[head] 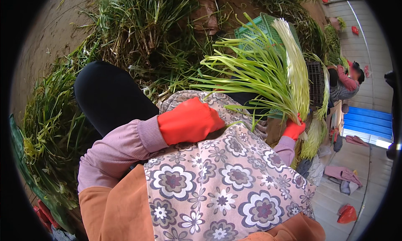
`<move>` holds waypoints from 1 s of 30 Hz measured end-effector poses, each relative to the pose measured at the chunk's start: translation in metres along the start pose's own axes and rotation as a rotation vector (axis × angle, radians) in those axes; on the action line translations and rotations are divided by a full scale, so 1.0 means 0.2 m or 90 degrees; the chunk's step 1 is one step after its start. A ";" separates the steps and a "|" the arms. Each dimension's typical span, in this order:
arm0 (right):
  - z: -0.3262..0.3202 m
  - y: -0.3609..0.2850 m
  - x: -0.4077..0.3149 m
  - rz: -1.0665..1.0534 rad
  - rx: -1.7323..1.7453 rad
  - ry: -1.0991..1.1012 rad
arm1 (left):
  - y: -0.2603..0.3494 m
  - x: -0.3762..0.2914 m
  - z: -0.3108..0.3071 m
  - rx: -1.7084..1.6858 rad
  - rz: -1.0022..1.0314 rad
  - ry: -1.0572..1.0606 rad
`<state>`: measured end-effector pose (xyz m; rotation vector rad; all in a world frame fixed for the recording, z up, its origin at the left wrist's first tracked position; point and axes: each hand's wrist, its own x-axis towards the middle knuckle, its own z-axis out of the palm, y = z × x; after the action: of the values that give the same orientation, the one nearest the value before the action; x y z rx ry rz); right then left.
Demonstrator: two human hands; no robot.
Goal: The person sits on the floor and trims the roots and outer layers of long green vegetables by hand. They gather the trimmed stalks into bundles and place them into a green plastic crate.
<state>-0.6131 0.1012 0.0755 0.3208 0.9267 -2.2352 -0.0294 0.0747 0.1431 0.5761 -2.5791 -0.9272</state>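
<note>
My right hand [294,129], in a red rubber glove, grips the base of a bunch of long green leafy stalks [260,74], probably garlic chives. Their leaves fan out to the left over my lap. Close behind the bunch lies a sheaf of pale, whitish-yellow stalks [295,62], partly against a green plastic crate [266,21]. My left hand [190,121], also red-gloved, is curled over the floral apron [235,175] at my lap. Its fingertips are hidden, and a thin leaf runs near them, so whether it pinches anything is unclear.
Heaps of loose green stalks [141,24] surround my bent knee [110,96]. A dark plastic crate [315,82] and more pale stalks [314,139] are at the right. Beyond them sits another person [344,84]. Clothes [344,175] and a red bag [347,213] lie on the floor.
</note>
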 end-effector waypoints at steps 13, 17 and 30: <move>0.06 0.04 -0.07 -0.064 -0.023 0.039 | -0.24 0.25 -0.11 0.047 -0.156 0.172; 0.06 0.06 -0.09 -0.087 -0.069 0.030 | -0.30 0.41 -0.06 0.142 -0.074 0.181; -0.02 0.00 0.04 -0.045 -0.037 0.028 | 0.06 0.28 -0.26 0.330 -0.049 0.183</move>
<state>-0.6183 0.0997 0.0697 0.3153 1.0396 -2.2687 -0.0578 0.0290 0.1986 0.8761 -2.5326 -0.1583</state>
